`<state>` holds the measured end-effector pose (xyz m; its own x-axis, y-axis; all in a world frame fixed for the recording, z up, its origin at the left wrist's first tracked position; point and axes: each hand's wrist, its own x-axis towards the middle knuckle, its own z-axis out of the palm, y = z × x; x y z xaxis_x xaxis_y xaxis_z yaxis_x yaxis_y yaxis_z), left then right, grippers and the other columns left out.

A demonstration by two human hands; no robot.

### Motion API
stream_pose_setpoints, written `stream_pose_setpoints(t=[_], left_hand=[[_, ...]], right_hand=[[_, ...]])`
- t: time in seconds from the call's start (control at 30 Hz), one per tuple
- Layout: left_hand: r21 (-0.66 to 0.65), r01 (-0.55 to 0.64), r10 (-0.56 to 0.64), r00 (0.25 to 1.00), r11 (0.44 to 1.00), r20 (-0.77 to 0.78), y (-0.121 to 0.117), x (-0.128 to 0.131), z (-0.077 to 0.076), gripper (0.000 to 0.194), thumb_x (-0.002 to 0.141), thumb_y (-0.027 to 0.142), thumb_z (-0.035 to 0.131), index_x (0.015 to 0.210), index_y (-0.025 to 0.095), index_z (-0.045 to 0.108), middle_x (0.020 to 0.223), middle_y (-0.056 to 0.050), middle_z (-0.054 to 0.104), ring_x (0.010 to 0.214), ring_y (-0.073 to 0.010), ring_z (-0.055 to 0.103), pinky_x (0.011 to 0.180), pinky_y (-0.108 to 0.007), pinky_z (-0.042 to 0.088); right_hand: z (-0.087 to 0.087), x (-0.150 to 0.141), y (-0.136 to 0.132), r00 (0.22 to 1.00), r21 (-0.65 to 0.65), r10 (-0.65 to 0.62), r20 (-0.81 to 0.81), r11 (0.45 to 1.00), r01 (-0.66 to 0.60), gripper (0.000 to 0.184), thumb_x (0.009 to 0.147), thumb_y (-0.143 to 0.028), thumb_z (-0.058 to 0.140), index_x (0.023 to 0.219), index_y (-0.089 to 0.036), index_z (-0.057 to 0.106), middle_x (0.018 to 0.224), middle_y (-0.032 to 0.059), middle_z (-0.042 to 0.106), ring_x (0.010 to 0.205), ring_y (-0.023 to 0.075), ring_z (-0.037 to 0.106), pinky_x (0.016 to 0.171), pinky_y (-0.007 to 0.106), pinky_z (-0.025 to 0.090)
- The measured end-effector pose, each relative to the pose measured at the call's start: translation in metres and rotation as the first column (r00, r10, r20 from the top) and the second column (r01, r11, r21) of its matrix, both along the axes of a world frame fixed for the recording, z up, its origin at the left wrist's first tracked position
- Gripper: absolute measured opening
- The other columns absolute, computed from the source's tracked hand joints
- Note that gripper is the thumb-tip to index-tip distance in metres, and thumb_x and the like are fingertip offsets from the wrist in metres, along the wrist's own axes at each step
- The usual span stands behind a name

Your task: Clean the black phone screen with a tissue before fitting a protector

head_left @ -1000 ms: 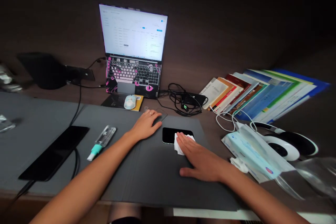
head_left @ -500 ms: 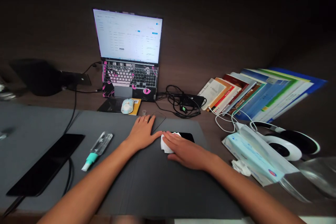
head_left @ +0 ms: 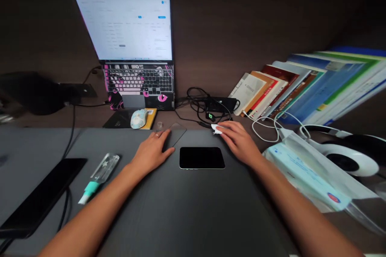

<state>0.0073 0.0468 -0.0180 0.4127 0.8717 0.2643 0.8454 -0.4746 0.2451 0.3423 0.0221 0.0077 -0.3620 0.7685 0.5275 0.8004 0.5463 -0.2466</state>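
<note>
A black smartphone [head_left: 202, 158] lies screen up on the dark grey desk mat [head_left: 193, 217]. My right hand [head_left: 239, 142] is beyond its far right corner, fingers closed on a crumpled white tissue [head_left: 216, 129]. To the phone's left, my left hand [head_left: 152, 149] rests palm down with the fingers loosely spread. Beside those fingertips lies a thin clear sheet [head_left: 178, 134], like a screen protector, partly hidden by the hand; whether they touch I cannot tell. A clear spray bottle [head_left: 104, 168] with a mint-green top lies left of my left forearm.
Behind the mat stands an open laptop [head_left: 137, 84], with a mouse [head_left: 138, 119] on a book before it. Cables with a black adapter [head_left: 220, 105], leaning books [head_left: 286, 88], a tissue pack [head_left: 304, 176] and headphones [head_left: 343, 160] line the right. A black tablet [head_left: 42, 196] lies left.
My right hand has lifted off the phone and moved right and away with the tissue, uncovering the whole phone. My left hand stays on the mat near the clear sheet. The view has shifted.
</note>
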Motion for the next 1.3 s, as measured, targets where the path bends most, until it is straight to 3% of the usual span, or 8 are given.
stream_pose_setpoints(t=[0.2, 0.37, 0.5, 0.57, 0.7, 0.97, 1.17, 1.3], left_hand=[[0.038, 0.013, -0.013, 1.0, 0.999, 0.005, -0.002, -0.001, -0.001, 0.056, 0.089, 0.042, 0.066, 0.14, 0.023, 0.053, 0.126, -0.013, 0.068, 0.111, -0.0339, 0.066, 0.092, -0.046, 0.053], [0.009, 0.006, -0.007, 0.99, 1.0, 0.142, -0.001, 0.0, 0.002, 0.059, 0.085, 0.041, 0.069, 0.139, 0.022, 0.054, 0.131, -0.013, 0.066, 0.117, -0.0351, 0.063, 0.099, -0.052, 0.05], [-0.103, -0.05, 0.082, 0.942, 0.993, 0.325, -0.002, 0.003, 0.008, 0.062, 0.081, 0.046, 0.072, 0.137, 0.023, 0.056, 0.113, -0.01, 0.071, 0.099, -0.0292, 0.068, 0.09, -0.049, 0.054], [-0.188, 0.008, 0.085, 0.873, 0.982, 0.481, -0.003, 0.007, 0.01, 0.062, 0.081, 0.047, 0.072, 0.136, 0.023, 0.057, 0.111, -0.01, 0.071, 0.095, -0.0265, 0.068, 0.086, -0.046, 0.056], [-0.219, 0.302, -0.035, 0.655, 0.928, 0.755, -0.011, 0.018, 0.009, 0.061, 0.082, 0.043, 0.072, 0.136, 0.023, 0.052, 0.137, -0.014, 0.062, 0.108, -0.0239, 0.065, 0.091, -0.041, 0.055], [-0.167, 0.639, -0.191, 0.452, 0.751, 0.871, -0.038, 0.034, 0.013, 0.077, 0.083, 0.03, 0.079, 0.149, 0.028, 0.039, 0.138, -0.014, 0.06, 0.118, -0.0265, 0.06, 0.094, -0.039, 0.051], [-0.072, 0.628, -0.289, 0.453, 0.775, 0.844, -0.046, 0.041, 0.01, 0.101, 0.08, 0.026, 0.082, 0.158, 0.035, 0.02, 0.137, -0.011, 0.052, 0.12, -0.0266, 0.057, 0.104, -0.045, 0.048], [0.023, 0.575, -0.36, 0.48, 0.818, 0.8, -0.046, 0.042, 0.004, 0.112, 0.079, 0.035, 0.083, 0.161, 0.032, 0.006, 0.135, -0.012, 0.051, 0.126, -0.0297, 0.053, 0.112, -0.052, 0.041]], right_hand=[[-0.018, -0.009, -0.004, 0.997, -0.127, -0.031, 0.067, 0.991, 0.039, 0.046, 0.101, -0.036, 0.044, 0.141, -0.019, 0.058, 0.137, 0.0144, 0.063, 0.131, 0.0329, 0.051, 0.11, 0.059, 0.043], [-0.013, -0.02, -0.015, 0.999, -0.102, -0.041, -0.02, 0.994, 0.038, 0.055, 0.101, -0.039, 0.046, 0.149, -0.012, 0.047, 0.142, 0.0171, 0.059, 0.134, 0.032, 0.049, 0.113, 0.056, 0.04], [-0.003, -0.025, -0.025, 0.991, -0.069, -0.025, -0.132, 0.997, 0.016, 0.048, 0.101, -0.039, 0.048, 0.143, -0.017, 0.053, 0.136, 0.0152, 0.063, 0.129, 0.0309, 0.054, 0.111, 0.054, 0.042], [0.002, -0.03, -0.032, 0.979, -0.091, -0.021, -0.201, 0.996, 0.003, 0.044, 0.101, -0.04, 0.049, 0.139, -0.02, 0.056, 0.131, 0.0128, 0.066, 0.122, 0.029, 0.059, 0.107, 0.052, 0.046], [0.008, -0.044, -0.044, 0.945, -0.259, 0.013, -0.327, 0.961, -0.102, 0.051, 0.099, -0.049, 0.054, 0.141, -0.02, 0.053, 0.129, 0.012, 0.068, 0.111, 0.0256, 0.066, 0.098, 0.045, 0.053], [0.0, -0.061, -0.058, 0.925, -0.435, 0.113, -0.364, 0.857, -0.276, 0.085, 0.096, -0.066, 0.05, 0.162, -0.023, 0.02, 0.158, 0.0177, 0.042, 0.138, 0.035, 0.049, 0.111, 0.058, 0.042], [-0.004, -0.072, -0.065, 0.905, -0.452, 0.28, -0.32, 0.794, -0.405, 0.11, 0.084, -0.068, 0.066, 0.163, -0.031, -0.001, 0.17, 0.0123, 0.015, 0.151, 0.036, 0.03, 0.119, 0.056, 0.034], [-0.003, -0.069, -0.065, 0.898, -0.437, 0.317, -0.306, 0.791, -0.429, 0.099, 0.091, -0.053, 0.068, 0.163, -0.036, 0.001, 0.17, 0.0088, 0.015, 0.144, 0.0305, 0.043, 0.116, 0.05, 0.04]])
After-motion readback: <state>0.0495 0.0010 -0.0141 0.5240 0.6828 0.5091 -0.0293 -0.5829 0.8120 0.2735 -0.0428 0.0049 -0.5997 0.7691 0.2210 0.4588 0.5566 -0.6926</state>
